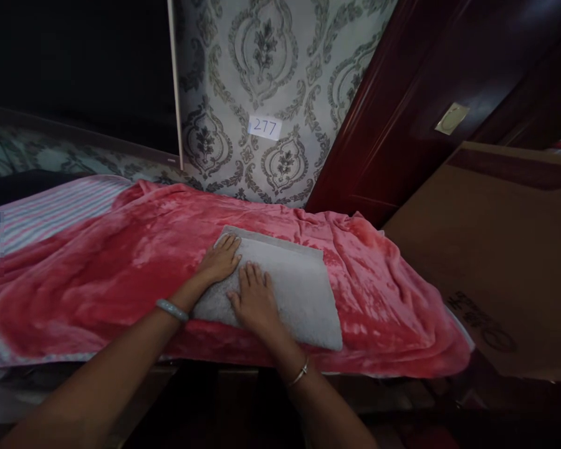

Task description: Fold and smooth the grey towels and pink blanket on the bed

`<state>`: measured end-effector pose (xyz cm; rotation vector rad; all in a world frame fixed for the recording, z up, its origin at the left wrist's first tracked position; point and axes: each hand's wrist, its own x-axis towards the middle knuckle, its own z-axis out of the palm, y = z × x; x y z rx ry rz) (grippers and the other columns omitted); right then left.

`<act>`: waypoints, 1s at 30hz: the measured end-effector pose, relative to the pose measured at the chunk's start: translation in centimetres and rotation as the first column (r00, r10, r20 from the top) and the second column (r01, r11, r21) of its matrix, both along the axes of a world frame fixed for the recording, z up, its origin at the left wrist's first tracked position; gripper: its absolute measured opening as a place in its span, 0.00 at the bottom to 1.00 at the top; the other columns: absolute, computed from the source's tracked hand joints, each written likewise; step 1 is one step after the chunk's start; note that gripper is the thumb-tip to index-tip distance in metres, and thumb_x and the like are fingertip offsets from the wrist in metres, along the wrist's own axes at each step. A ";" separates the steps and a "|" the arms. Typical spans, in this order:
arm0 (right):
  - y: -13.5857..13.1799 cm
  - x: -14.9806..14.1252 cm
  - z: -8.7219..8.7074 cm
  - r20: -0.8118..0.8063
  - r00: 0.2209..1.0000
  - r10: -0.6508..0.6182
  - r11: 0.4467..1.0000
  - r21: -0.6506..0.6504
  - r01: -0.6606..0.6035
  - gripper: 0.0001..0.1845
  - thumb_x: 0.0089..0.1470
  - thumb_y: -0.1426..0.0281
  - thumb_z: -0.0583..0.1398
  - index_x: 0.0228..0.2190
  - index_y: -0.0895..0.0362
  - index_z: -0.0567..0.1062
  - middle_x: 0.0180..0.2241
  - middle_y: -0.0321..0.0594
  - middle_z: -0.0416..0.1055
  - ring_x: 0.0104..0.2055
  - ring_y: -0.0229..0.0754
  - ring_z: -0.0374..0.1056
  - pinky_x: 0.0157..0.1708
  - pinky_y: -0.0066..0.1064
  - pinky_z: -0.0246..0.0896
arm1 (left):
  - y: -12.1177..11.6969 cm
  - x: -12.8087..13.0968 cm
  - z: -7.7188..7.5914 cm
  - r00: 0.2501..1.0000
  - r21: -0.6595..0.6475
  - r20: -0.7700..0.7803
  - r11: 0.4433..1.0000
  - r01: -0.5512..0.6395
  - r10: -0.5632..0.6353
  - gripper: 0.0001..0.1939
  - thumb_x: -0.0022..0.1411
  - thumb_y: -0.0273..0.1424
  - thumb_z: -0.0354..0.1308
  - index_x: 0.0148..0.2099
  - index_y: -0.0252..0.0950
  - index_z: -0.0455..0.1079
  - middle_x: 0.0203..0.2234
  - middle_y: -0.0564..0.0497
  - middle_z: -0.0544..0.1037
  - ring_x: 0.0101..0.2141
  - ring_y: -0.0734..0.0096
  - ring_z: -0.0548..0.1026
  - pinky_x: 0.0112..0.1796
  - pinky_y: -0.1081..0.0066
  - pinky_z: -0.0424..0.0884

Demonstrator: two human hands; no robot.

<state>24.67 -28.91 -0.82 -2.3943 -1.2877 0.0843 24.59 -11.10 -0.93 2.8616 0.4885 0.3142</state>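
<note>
A grey cloth [299, 287], which looks folded over with its layers a little offset along the far edge, lies on a red plush blanket [154, 274]. My left hand [220, 257] rests flat on the cloth's far left corner, fingers stretched out. Close beside it, my right hand [256, 299] presses palm down on the left middle part, its fingers apart and thumb pointing left. Neither hand grips anything. Part of the cloth's near edge is hidden under my right forearm.
A striped cloth [70, 202] shows beneath the blanket at the left. Behind stand a dark screen [79, 68] and a patterned wall with a paper label [264, 126] reading 277. A dark red door [402, 112] and a large cardboard box [505, 262] are at the right.
</note>
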 end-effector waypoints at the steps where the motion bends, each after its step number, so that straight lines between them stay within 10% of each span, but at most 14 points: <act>1: -0.2 -0.2 -0.1 0.001 1.000 0.002 1.000 0.008 -0.002 0.37 0.66 0.58 0.54 0.70 0.61 0.58 0.73 0.54 0.46 0.76 0.55 0.38 0.72 0.56 0.32 | 0.1 0.0 -0.1 1.000 0.002 0.001 1.000 0.006 -0.006 0.32 0.72 0.37 0.43 0.74 0.33 0.54 0.73 0.40 0.54 0.73 0.55 0.50 0.69 0.50 0.53; 17: -16.9 6.2 -5.3 0.236 0.838 -0.492 0.860 -0.018 0.510 0.34 0.68 0.59 0.45 0.67 0.64 0.64 0.70 0.53 0.56 0.74 0.53 0.48 0.69 0.53 0.46 | -0.3 -0.1 0.5 1.000 0.026 -0.011 1.000 -0.011 0.012 0.32 0.72 0.36 0.43 0.74 0.30 0.54 0.73 0.39 0.54 0.72 0.52 0.51 0.67 0.47 0.57; 25: -6.8 6.5 2.4 0.142 0.962 -0.234 0.962 -0.106 0.250 0.33 0.68 0.63 0.48 0.70 0.59 0.57 0.74 0.50 0.45 0.76 0.50 0.42 0.70 0.53 0.42 | -0.9 -1.1 0.9 0.986 0.062 0.142 0.994 -0.093 0.084 0.29 0.70 0.33 0.45 0.70 0.31 0.62 0.72 0.39 0.58 0.71 0.49 0.53 0.67 0.45 0.57; 30: 1.7 7.6 3.6 0.081 0.995 -0.050 0.991 -0.123 0.060 0.34 0.69 0.60 0.49 0.70 0.61 0.54 0.74 0.51 0.44 0.76 0.49 0.41 0.71 0.52 0.38 | -0.6 -0.7 0.7 0.996 0.063 0.050 0.995 -0.076 0.073 0.31 0.71 0.36 0.44 0.72 0.30 0.58 0.72 0.38 0.57 0.72 0.50 0.53 0.66 0.47 0.59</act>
